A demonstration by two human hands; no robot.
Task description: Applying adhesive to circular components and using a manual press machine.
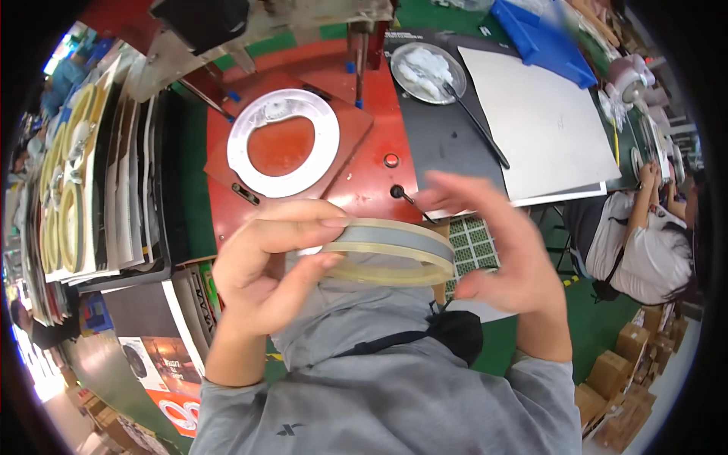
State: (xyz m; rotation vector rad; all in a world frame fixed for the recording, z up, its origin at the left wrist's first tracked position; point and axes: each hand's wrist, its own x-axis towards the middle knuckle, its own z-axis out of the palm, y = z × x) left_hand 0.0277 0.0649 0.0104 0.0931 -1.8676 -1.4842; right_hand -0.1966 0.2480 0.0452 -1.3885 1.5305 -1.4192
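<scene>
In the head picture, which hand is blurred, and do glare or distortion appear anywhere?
Head view: the right hand is blurred, while the left hand and ring look sharper; head view, far left: bright, washed-out patches; head view, rim: black corners, boxes look tilted.

Green floor [595,322] with yellow marking [570,281]; cardboard boxes [609,371] stacked lower right. Red worktable [377,125] ahead, bright glare [50,385] at far left edge.

We see one round, hollow ring [400,241], pale yellow on its edges, with a grey band around the outer side. At its left end, we grip it between thumb and fingers of our left hand [246,282]. It is raised, tilted, and its inner wall is also visible.
</scene>
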